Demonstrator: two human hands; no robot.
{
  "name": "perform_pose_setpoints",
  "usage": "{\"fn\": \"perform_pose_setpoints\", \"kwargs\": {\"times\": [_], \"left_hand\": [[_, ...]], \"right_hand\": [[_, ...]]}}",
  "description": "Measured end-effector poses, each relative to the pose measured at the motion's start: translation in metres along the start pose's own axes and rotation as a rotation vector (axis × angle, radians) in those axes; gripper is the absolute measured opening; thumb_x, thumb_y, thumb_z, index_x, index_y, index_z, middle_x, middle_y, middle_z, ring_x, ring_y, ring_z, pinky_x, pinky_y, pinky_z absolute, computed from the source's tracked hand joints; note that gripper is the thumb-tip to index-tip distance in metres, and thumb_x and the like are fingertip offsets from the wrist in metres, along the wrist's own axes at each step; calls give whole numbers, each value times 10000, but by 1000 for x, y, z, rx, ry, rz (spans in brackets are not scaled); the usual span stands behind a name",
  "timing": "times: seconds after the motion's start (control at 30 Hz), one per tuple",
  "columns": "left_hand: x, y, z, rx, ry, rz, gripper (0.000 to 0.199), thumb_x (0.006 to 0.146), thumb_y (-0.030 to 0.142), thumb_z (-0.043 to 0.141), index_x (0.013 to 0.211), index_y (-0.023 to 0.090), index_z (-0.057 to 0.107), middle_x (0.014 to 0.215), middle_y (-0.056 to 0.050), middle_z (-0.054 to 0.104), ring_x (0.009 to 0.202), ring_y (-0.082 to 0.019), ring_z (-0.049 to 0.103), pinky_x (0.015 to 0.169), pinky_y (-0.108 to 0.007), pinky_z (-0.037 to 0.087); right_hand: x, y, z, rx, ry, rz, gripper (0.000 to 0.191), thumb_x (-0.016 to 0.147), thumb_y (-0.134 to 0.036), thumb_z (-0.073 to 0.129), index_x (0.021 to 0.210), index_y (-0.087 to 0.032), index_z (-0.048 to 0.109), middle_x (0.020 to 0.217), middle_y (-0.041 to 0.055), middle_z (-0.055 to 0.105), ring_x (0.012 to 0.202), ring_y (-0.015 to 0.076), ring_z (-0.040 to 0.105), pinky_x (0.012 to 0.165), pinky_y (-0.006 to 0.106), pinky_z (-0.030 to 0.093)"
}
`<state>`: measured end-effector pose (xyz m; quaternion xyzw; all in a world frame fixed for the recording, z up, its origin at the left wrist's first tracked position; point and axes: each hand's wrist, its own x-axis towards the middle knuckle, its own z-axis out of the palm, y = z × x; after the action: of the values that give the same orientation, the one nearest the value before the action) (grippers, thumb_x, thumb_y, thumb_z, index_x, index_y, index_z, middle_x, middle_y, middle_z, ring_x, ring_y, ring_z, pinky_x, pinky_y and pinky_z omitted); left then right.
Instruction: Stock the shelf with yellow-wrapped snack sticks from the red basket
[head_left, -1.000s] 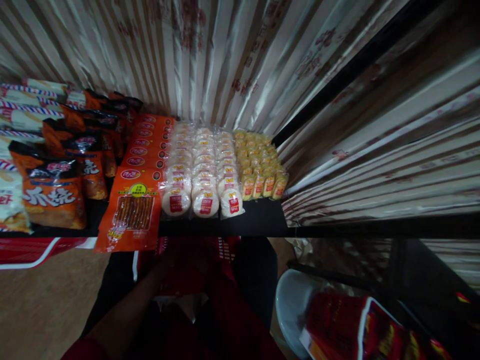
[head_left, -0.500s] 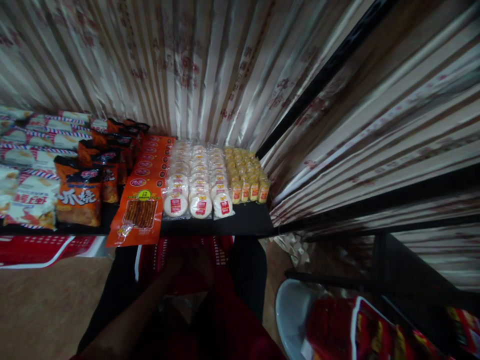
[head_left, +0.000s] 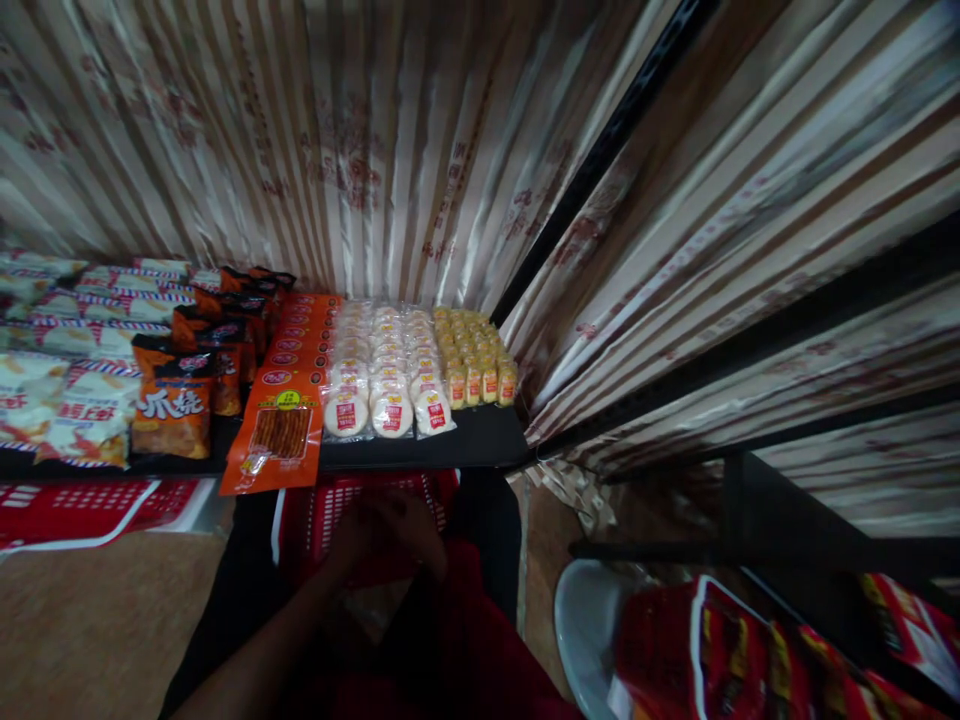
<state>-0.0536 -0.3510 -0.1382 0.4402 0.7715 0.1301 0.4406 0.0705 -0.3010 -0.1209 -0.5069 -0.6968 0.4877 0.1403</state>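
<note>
My left hand (head_left: 384, 525) lies in deep shadow over a red plastic basket (head_left: 315, 505) just below the front edge of a black shelf (head_left: 480, 445); its fingers are bent, and whether it grips anything is hidden by the dark. My bare left forearm runs in from the lower left. My right hand is out of sight. Directly above the hand, on the shelf, lie rows of round white cakes (head_left: 388, 412) in clear wrappers. An orange packet (head_left: 276, 435) overhangs the shelf edge to their left, and small yellow packs (head_left: 474, 365) sit to their right.
Dark orange snack bags (head_left: 165, 415) and white striped bags (head_left: 67, 410) fill the shelf's left part. A striped curtain (head_left: 375, 150) hangs behind and to the right. Another red basket (head_left: 75, 500) sits at lower left; a white seat (head_left: 581, 620) and red packets (head_left: 675, 650) are at lower right.
The view has tilted up and swung right, so the shelf appears smaller and lower left. My left hand stays over the red basket, now a little more visible.
</note>
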Motion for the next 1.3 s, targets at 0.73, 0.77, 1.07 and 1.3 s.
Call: {"fn": "perform_pose_setpoints", "kwargs": {"times": [0.73, 0.77, 1.07, 1.3], "left_hand": [[-32, 36, 1, -681, 256, 215, 236, 696, 324, 621, 862, 199, 509, 814, -37, 673, 760, -209, 658, 691, -333, 511], [-31, 37, 2, -683, 256, 234, 273, 692, 339, 622, 899, 198, 511, 844, -40, 671, 782, -208, 656, 704, -334, 510], [-41, 56, 2, -624, 163, 356, 319, 728, 426, 560, 946, 193, 547, 866, -39, 670, 798, -199, 641, 730, -328, 493], [-46, 82, -4, -577, 187, 435, 342, 711, 321, 551, 1024, 184, 563, 923, -51, 653, 822, -190, 636, 768, -339, 509]], "right_hand": [[-4, -20, -60, 148, 133, -28, 229, 777, -256, 578, 978, -209, 677, 873, 17, 714, 792, 160, 659, 733, 270, 522], [-5, -22, -62, 150, 137, -28, 225, 782, -265, 572, 972, -206, 677, 857, 16, 712, 775, 156, 657, 718, 264, 519], [-19, -44, -92, 86, 183, -94, 215, 804, -318, 539, 894, -189, 686, 785, 11, 691, 711, 137, 629, 652, 227, 472], [-14, -34, -114, 162, 271, -100, 256, 814, -383, 529, 866, -195, 695, 789, 7, 689, 728, 151, 621, 647, 240, 470]]}}
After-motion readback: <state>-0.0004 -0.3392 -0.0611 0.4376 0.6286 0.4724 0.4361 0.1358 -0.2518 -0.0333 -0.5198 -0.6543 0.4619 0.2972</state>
